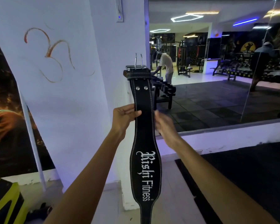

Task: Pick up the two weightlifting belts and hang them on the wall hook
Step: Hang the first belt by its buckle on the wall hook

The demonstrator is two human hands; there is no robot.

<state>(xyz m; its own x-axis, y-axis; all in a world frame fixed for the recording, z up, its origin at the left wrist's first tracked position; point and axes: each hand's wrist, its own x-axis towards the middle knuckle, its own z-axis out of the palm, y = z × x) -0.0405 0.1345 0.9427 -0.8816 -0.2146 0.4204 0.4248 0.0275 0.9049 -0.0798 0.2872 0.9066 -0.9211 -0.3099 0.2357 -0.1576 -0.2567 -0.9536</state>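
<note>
a black belt (144, 143) hangs straight down in front of a white wall (71, 78), held up near its top end, with its wide middle part and white lettering "rishi fitness" facing the camera. its buckle (137, 67) sits at the top, two metal prongs sticking upward, with a small brown peg-like hook (125, 73) just at the buckle's left edge; whether the belt rests on it cannot be told. two rivets (141, 88) show below the buckle loop. the left hand (124, 116) pinches the belt's left edge, thumb across the front and fingers behind. the right hand (164, 125) is blurred beside the belt's right edge, fingers loosely curled toward it; whether it grips or only touches the belt cannot be told. only this one belt is in view. to the right a large mirror (217, 70) shows gym machines, dumbbell racks and a person bent over. a dark poster (6, 110) covers the wall at left, and a yellow and black object (5, 199) sits at the lower left corner.
</note>
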